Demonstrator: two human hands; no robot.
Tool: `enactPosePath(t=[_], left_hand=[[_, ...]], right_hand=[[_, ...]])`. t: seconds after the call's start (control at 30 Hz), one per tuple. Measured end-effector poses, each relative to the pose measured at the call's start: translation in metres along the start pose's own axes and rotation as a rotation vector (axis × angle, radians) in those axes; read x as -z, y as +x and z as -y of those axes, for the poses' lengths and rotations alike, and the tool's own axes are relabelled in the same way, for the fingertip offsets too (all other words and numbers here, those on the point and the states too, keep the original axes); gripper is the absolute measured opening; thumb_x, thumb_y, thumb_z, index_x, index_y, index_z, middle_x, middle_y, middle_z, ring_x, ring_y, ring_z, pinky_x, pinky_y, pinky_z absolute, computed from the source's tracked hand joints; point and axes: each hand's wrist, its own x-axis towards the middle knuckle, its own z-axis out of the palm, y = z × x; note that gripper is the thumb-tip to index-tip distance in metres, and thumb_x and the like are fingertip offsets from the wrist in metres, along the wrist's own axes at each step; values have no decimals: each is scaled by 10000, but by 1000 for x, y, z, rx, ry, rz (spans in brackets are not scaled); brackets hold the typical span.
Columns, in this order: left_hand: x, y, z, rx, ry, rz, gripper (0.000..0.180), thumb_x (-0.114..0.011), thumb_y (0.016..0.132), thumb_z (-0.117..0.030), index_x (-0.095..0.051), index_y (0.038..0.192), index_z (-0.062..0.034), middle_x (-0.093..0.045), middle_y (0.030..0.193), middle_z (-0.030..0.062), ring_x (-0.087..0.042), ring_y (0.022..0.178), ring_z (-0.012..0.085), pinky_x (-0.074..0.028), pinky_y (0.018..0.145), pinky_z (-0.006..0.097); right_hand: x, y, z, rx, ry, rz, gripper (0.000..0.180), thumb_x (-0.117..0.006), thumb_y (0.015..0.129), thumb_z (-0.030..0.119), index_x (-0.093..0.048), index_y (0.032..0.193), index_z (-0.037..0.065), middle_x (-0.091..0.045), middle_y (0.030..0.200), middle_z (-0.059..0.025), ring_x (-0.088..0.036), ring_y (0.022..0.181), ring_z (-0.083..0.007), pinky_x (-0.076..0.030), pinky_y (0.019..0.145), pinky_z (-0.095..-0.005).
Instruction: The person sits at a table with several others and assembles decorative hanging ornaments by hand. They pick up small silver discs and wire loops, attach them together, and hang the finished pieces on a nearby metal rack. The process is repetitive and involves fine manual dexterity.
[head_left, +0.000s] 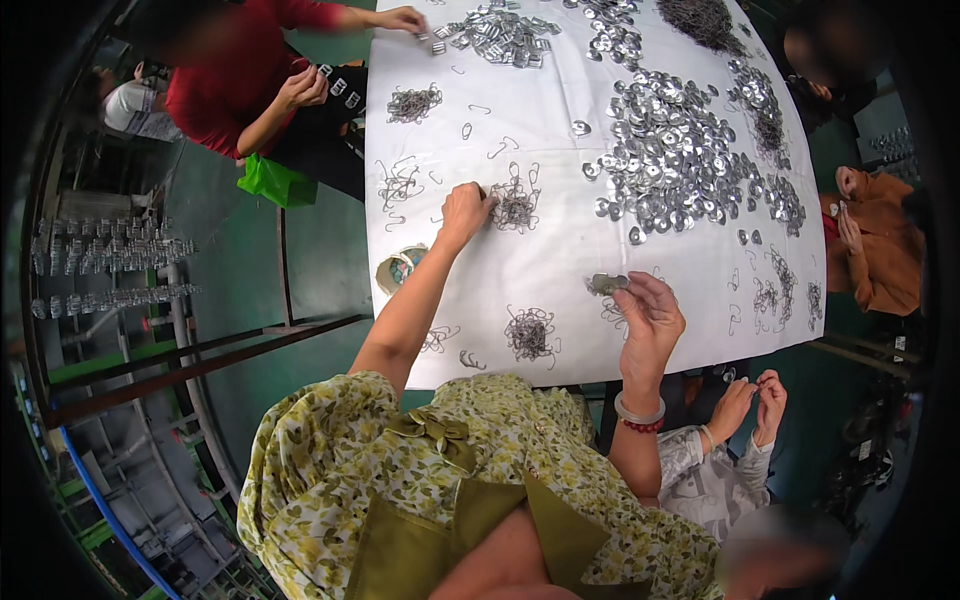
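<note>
My left hand (467,213) reaches across the white-covered table (560,255), its fingers drawn together at the left edge of a pile of bent wire hooks (515,206). Whatever is between those fingertips is too small to make out. Raised over the table's near part, my right hand (652,318) pinches a small shiny metal piece (606,284) between thumb and fingers. Beneath that hand lie a few more wire hooks, partly hidden. Another heap of hooks (531,334) sits by the near edge, between my forearms.
A large heap of round metal discs (670,150) covers the table's right middle. Left of my forearm stands a round container (394,272). Co-workers sit around: a red-sleeved person (215,100) at far left, others on the right. Metal parts hang on a rack (110,250) at left.
</note>
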Motion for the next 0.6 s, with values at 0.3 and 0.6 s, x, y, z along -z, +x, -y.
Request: enactPosePath(t=[0.3,0.6], left_hand=[[22,-7,-2,-201,-257,-256,138,-588,806,-87,-634,864,29,-635,770,221,-620,738,380,-487,678,411],[110,-89,-105,-229,-1017,422,127,-638,836,-90,-647,910,13,-656,864,73,-623,796,149,-508,701,267]], right_hand=[[-6,-6,15,39,-18,-1,285,-691,745,-34,-609,1017,-29,-639,825,-57,-575,759,-88,-439,661,-204],[-11,-4,10,104,-74,36,298,-682,743,-45,-607,1030,-22,-652,799,-64,-594,761,-84,-461,702,-206]])
